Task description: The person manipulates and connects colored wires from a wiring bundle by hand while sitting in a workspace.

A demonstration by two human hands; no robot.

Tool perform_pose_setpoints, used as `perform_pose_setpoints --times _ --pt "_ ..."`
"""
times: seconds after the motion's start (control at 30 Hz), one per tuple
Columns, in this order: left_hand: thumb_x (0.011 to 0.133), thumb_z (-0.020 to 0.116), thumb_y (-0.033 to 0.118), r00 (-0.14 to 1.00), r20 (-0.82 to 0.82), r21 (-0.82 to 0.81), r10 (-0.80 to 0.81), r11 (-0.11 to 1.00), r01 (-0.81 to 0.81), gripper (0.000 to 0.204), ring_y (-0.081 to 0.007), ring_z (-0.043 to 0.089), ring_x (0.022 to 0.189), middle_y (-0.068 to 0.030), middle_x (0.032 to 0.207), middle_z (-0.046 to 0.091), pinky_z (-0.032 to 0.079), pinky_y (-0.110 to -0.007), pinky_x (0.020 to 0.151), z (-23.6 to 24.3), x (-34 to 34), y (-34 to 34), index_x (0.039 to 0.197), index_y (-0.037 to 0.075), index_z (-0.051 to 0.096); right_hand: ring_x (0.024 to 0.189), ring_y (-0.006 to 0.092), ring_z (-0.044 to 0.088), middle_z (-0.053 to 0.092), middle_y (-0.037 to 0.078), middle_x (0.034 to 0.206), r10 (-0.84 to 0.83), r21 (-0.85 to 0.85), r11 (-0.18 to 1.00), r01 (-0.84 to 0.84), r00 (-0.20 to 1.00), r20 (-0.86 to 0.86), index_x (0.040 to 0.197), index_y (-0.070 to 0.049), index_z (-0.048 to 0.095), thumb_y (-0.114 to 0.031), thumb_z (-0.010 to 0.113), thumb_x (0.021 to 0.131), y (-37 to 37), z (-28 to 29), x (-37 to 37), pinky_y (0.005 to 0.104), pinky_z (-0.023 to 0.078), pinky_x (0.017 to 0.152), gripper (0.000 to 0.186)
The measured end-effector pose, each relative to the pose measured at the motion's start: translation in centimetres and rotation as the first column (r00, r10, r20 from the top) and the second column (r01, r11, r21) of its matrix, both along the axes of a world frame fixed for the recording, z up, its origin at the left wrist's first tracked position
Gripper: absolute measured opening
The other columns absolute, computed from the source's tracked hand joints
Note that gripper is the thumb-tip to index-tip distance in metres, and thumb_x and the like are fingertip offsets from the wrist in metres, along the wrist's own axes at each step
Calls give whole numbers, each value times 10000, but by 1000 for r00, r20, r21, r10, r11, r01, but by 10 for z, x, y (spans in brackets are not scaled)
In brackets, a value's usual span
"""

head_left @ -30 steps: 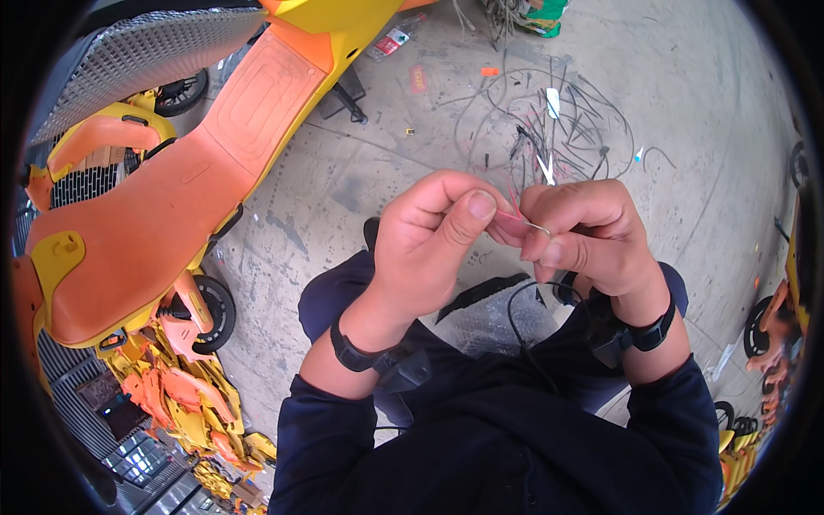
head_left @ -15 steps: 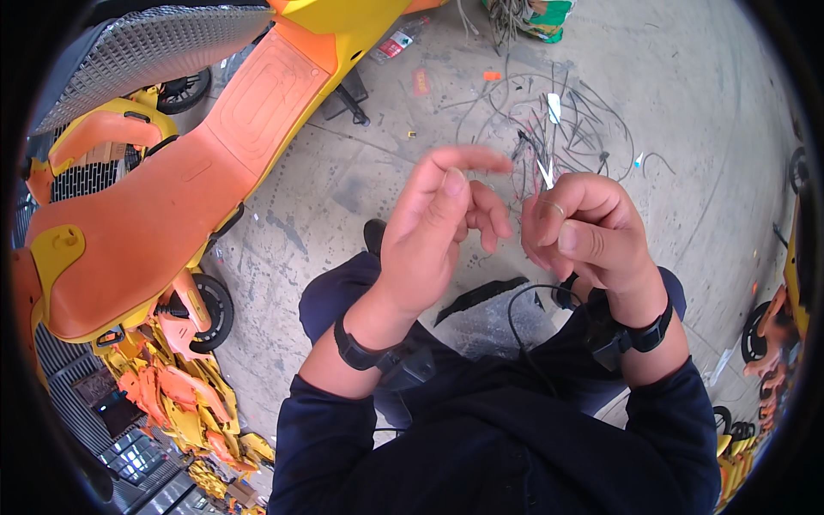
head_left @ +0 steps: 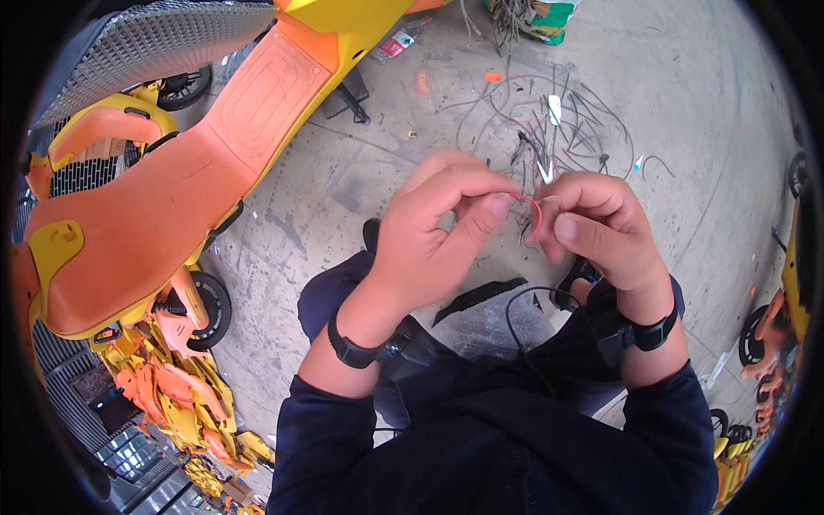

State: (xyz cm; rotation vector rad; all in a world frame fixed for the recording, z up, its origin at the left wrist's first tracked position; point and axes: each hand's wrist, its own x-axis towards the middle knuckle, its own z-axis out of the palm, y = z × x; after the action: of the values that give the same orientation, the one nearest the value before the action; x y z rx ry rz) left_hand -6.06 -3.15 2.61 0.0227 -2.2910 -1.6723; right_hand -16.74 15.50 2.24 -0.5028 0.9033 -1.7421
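My left hand and my right hand meet in front of me, above my lap. Between their fingertips runs a thin red wire that curls into a small loop. The left thumb and forefinger pinch one end of it. The right hand's fingers are closed on the other end, with a pale wire tip sticking up beside them. Both wrists wear black bands, and a black cable loops over my dark sleeves.
An orange and yellow scooter lies on the concrete floor at my left, a wheel near my knee. Several cut wires lie scattered on the floor ahead. Orange and yellow plastic parts are piled at lower left.
My left hand opened and lifted off the wire half a second ago. It has now closed on the red wire again, pinching it next to the right hand.
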Motion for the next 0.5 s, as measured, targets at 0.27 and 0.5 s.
perform_pose_setpoints --times 0.27,0.5 --pt "796 686 -26 990 -122 -397 75 910 -117 190 -152 546 732 -69 882 550 436 -244 603 -6 0 -7 972 44 704 967 261 601 644 110 1037 -230 -60 924 377 422 -877 1086 -13 620 -89 627 871 -11 -9 -6 326 457 846 228" --pt "732 718 -37 985 -145 -485 91 861 -152 249 -166 545 711 -69 855 550 433 -256 582 -2 0 -3 958 67 722 813 260 610 655 98 854 -75 75 940 333 417 -906 946 -26 647 -77 629 873 -8 -7 -5 327 459 745 91"
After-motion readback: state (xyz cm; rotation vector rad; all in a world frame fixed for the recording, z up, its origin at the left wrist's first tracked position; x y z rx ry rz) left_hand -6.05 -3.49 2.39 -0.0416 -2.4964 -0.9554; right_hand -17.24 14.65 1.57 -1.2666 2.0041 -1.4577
